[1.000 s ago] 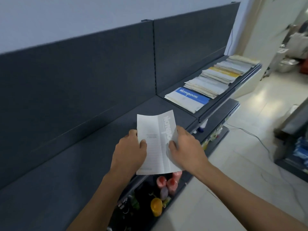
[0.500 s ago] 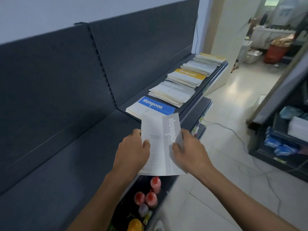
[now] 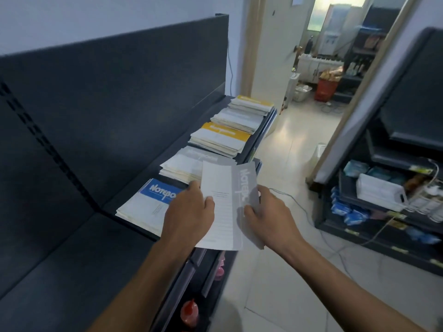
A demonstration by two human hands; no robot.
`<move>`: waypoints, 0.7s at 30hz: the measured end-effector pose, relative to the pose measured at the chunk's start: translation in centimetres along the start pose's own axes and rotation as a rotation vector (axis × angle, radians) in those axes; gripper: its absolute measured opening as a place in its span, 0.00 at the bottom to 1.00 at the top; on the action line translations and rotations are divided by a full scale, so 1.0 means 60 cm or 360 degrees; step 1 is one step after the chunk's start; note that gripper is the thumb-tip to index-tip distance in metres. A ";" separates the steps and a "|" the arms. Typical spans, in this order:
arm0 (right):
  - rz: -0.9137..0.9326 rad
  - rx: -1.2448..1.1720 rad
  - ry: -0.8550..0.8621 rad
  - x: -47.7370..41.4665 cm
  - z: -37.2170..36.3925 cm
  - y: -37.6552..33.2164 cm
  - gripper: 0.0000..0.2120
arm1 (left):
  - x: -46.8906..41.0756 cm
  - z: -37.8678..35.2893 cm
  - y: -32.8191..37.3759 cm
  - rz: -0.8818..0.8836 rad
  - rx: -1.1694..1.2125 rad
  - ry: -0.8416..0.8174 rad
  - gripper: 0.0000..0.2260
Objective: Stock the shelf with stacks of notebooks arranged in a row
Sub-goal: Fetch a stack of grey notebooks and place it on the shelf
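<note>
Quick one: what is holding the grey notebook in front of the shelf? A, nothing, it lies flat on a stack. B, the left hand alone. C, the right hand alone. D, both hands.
D: the left hand and the right hand each grip one side of the grey notebook.

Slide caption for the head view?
Left hand and right hand hold a grey notebook near the row of stacks on the shelf.
</note>
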State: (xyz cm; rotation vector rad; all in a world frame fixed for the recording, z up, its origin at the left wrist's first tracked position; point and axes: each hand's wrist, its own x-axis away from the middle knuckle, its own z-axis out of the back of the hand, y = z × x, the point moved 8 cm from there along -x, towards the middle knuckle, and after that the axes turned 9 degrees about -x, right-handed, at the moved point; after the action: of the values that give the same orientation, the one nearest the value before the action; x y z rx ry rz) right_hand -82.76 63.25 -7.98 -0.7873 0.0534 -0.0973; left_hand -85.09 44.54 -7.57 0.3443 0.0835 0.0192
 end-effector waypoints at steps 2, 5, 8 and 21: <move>-0.0001 -0.0020 0.0011 -0.030 0.012 0.010 0.11 | -0.031 -0.008 0.018 -0.0015 -0.0002 0.0002 0.12; 0.0026 -0.0048 0.0019 -0.080 0.031 0.032 0.10 | -0.077 -0.026 0.045 0.0025 0.0020 -0.0015 0.14; 0.0066 -0.0066 0.0001 -0.127 0.050 0.064 0.11 | -0.111 -0.052 0.075 0.0093 0.0047 -0.0034 0.15; 0.0393 -0.0115 -0.0256 -0.320 0.110 0.129 0.16 | -0.204 -0.091 0.174 0.0475 0.0105 0.0180 0.13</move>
State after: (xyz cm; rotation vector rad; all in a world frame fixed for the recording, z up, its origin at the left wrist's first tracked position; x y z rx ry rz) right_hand -100.77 75.39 -8.59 -0.8526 0.0011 0.2029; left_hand -97.79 55.80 -8.22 0.4193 0.1446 0.3321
